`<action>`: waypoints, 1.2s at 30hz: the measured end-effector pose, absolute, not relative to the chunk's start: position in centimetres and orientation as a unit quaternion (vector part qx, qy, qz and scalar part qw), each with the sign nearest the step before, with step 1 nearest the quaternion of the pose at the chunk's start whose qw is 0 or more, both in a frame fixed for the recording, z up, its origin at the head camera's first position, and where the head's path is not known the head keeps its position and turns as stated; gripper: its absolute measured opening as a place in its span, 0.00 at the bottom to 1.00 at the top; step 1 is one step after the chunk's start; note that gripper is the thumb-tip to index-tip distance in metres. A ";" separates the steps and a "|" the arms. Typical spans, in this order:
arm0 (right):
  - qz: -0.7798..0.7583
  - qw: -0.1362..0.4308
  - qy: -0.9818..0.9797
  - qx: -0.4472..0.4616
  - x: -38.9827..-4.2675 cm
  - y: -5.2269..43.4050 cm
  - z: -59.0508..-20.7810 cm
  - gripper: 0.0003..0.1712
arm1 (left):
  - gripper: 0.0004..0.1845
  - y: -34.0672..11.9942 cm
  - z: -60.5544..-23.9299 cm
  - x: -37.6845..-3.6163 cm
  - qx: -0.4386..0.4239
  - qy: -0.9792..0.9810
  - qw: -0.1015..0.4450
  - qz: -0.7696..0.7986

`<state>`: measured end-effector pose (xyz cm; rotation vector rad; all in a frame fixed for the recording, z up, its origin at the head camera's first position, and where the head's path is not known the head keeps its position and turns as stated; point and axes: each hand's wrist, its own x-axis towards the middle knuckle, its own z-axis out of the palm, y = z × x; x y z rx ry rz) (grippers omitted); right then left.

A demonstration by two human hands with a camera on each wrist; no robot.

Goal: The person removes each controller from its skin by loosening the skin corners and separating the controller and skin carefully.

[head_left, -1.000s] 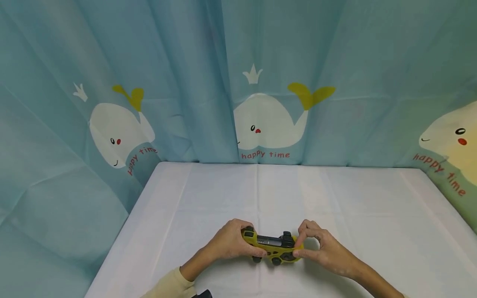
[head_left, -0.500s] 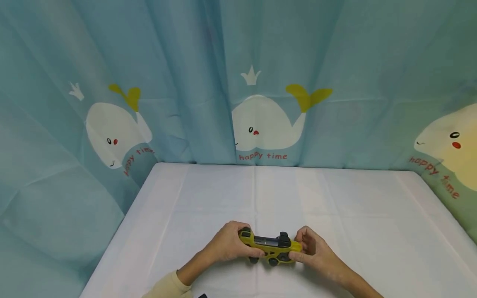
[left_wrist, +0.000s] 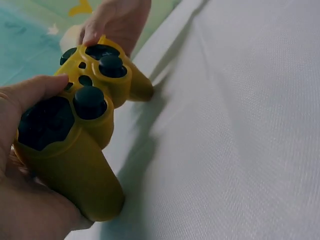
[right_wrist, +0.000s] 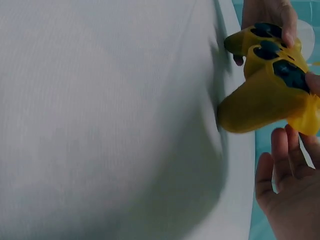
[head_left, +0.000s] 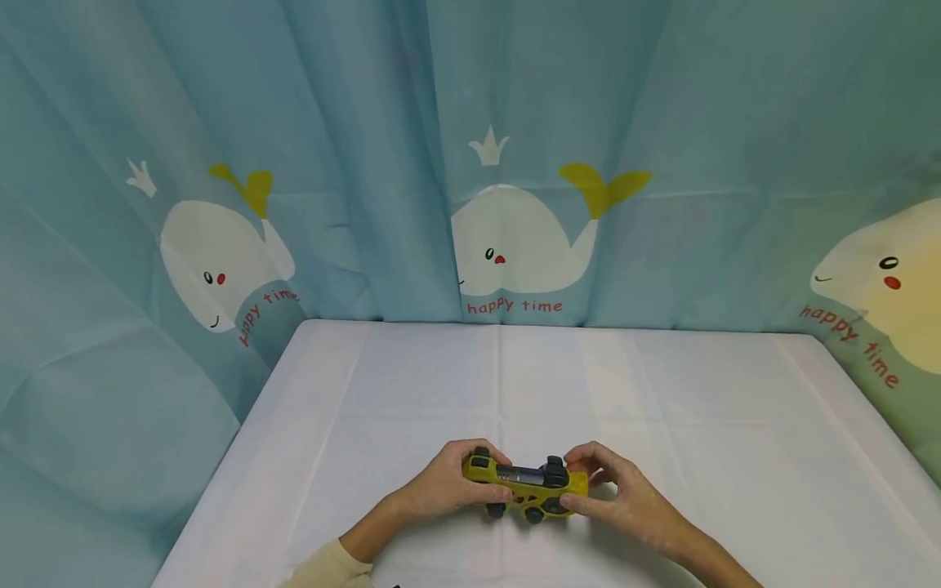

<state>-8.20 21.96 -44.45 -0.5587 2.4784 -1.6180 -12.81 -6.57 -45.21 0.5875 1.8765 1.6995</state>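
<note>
A black game controller point(left_wrist: 89, 103) in a yellow silicone cover point(left_wrist: 90, 167) is held between both hands, its far edge raised. In the head view a dark strip of the controller's back edge point(head_left: 519, 475) shows bare between the covered ends. My left hand point(head_left: 444, 482) grips the left end, thumb across the front near the middle buttons. At the right end, my right hand point(head_left: 625, 494) presses its thumb on the face and pinches the yellow cover from behind with its forefinger. In the right wrist view, a loose fold of cover point(right_wrist: 305, 117) bulges out there; the other fingers point(right_wrist: 281, 155) stand away.
The grips' ends meet a white cloth-covered table point(head_left: 412, 376), which has fold lines. Blue-green curtains point(head_left: 353, 147) printed with white whales hang around its back and sides. A beige sleeve point(head_left: 334, 565) covers the left forearm.
The right fingers first pull the yellow cover's edge outward at the right end, then come back in behind the controller's top edge. The left hand keeps its grip.
</note>
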 end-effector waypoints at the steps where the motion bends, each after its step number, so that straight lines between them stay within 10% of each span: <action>1: -0.534 0.058 0.822 -0.191 -8.2 21.9 -44.5 0.20 | 0.15 -6.6 -45.2 -12.8 0.220 0.700 0.262 0.626; 20: -0.444 -0.015 0.854 -0.271 -10.4 19.3 -43.5 0.14 | 0.16 -6.1 -45.5 -13.5 0.256 0.736 0.194 0.596; 27: -0.422 0.061 0.850 -0.309 -11.8 18.0 -43.1 0.06 | 0.16 -5.9 -45.7 -14.3 0.283 0.723 0.222 0.589; 36: -0.343 -0.012 0.873 -0.347 -12.1 17.8 -43.4 0.09 | 0.18 -5.7 -45.7 -14.5 0.275 0.699 0.265 0.604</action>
